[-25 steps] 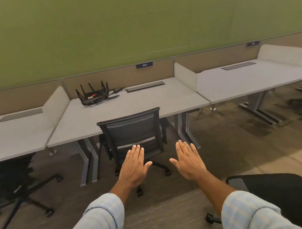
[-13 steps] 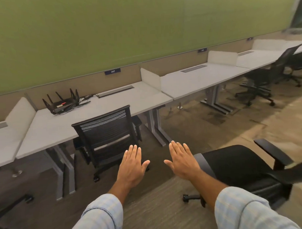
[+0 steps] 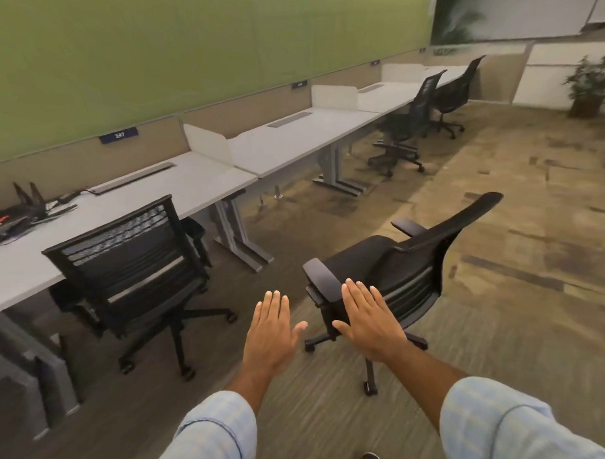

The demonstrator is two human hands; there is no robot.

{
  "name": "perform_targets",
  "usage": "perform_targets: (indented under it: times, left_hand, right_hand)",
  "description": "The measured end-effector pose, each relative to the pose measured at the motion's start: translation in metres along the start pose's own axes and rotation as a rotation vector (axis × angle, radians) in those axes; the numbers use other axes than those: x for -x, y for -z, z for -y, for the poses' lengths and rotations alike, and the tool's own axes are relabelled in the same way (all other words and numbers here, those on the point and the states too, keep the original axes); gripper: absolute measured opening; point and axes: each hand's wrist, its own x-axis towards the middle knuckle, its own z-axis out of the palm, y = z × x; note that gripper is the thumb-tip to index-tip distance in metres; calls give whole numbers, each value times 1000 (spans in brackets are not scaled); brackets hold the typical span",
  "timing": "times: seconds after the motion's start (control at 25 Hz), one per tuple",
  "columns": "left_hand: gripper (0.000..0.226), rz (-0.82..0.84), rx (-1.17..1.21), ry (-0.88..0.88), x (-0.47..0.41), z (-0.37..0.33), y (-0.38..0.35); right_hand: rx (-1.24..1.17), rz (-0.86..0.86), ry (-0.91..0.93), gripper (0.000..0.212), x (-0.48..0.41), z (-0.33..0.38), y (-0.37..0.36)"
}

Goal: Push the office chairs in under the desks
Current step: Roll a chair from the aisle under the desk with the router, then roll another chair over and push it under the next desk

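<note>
Turned rightward, both hands, left hand and right hand, hover flat-fingered, holding nothing; the stray office chair lies just ahead, nearer the right hand, well off the bench.

Chair left of the left hand: black mesh back, see-through weave, matt plastic frame.
Chair behind the right hand: black cloth seat, matt; smooth padded armrest with a dull sheen.
Table beyond the hands: smooth pale grey top, matt laminate look; grey painted metal legs.
Floor: rough carpet, mottled brown and grey.
Wall panel far above the hands: green, flat, matt.
Sleeves: light blue checked cloth.
</note>
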Motion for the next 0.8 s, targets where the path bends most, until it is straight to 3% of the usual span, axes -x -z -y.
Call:
perform_targets:
  times: [0.44, 0.8]
  left_hand:
    - [85, -62, -23, -272, -43, -179, -7]
    - [70, -114, -78, -321, -139, -307, -25]
  right_hand:
    - [3, -90, -246, 88, 97, -142, 11]
    - [10, -106, -270, 89, 95, -315, 24]
